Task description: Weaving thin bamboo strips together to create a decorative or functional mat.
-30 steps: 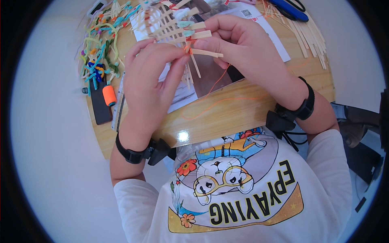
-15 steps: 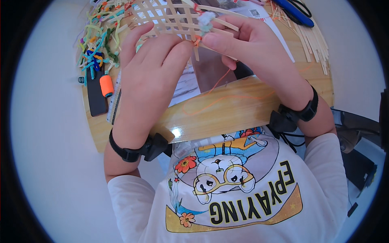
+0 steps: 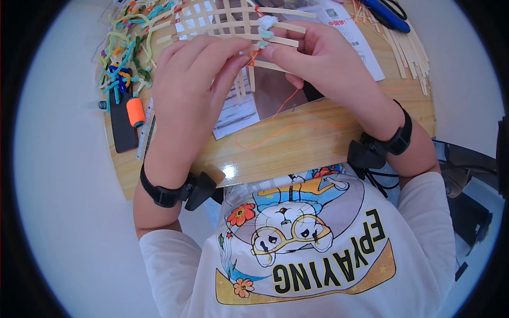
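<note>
A loose lattice of pale woven strips [image 3: 246,29] is held up over the far part of the table. My right hand [image 3: 323,55] is closed on its right edge, thumb in front beside the strip ends and fingers behind. Along that edge runs a fluffy white and pale-blue yarn [image 3: 268,23]. Below the yarn, orange thread [image 3: 252,60] is wound around the strips. My left hand [image 3: 196,79] pinches at this thread with thumb and forefinger; the exact contact is partly hidden. The thread's tail trails down past my right hand onto the table.
Colourful fuzzy stems [image 3: 124,58] lie heaped at the far left, near an orange thread spool [image 3: 135,112], a dark flat bar [image 3: 123,127] and a ruler [image 3: 146,132]. Printed sheets [image 3: 233,119] lie under the lattice. Loose strips [image 3: 408,55] and blue-handled scissors [image 3: 389,16] are at the far right.
My left hand has drawn back slightly, its thumb now showing at the orange thread. The lattice has tilted, baring more strip ends below. My right hand keeps its hold.
</note>
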`<state>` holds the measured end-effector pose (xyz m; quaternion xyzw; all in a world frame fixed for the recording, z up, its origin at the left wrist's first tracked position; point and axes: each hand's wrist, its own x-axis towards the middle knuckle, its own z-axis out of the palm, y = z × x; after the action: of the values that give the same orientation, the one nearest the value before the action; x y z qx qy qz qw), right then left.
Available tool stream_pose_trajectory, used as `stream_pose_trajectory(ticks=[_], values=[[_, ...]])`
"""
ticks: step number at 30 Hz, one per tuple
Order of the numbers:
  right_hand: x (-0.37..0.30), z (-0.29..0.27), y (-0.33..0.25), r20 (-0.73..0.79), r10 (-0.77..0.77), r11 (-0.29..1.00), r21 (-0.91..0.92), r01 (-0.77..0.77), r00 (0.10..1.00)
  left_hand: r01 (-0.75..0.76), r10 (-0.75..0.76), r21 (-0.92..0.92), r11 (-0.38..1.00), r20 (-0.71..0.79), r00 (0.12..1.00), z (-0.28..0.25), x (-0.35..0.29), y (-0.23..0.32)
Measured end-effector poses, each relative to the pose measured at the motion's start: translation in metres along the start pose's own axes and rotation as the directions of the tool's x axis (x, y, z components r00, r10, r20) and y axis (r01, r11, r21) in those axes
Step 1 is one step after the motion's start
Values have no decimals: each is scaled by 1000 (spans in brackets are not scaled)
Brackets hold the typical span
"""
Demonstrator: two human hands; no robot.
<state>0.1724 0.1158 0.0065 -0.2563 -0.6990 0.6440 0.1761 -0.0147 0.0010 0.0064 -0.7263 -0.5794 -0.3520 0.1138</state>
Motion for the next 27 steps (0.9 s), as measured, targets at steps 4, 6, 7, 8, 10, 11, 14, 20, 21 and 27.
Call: stream_pose_trajectory(ticks=[4,6,7,8,10,11,14,20,21,27], values=[[0,1,2,10,11,1000,22,-12,1000,-109,110,71,992,-22,994,1,0,-3],[0,2,3,1,10,1000,12,-10,1000,-143,145,99,985,-19,989,1,0,-3],[-1,3,3,19,21,1000,22,-21,1000,-159,162,111,981,-17,987,1,0,-2],[-2,4,3,38,30,999,31,-31,999,-168,171,138,976,-13,985,1,-1,-1],[-2,6,3,45,38,998,45,-40,998,-179,182,183,967,2,983,1,-1,0],[-3,6,3,32,36,998,51,-38,999,-188,188,188,964,14,982,2,0,0],[-3,6,2,41,32,998,58,-34,999,-173,171,167,971,30,985,4,1,0],[0,1,3,75,41,997,66,-46,996,54,-52,-44,998,52,997,5,-3,-1],[0,0,4,78,39,996,79,-46,996,68,-65,-74,995,45,997,5,-3,-1],[3,0,7,69,56,994,85,-62,996,285,-280,-379,881,69,958,4,-5,1]])
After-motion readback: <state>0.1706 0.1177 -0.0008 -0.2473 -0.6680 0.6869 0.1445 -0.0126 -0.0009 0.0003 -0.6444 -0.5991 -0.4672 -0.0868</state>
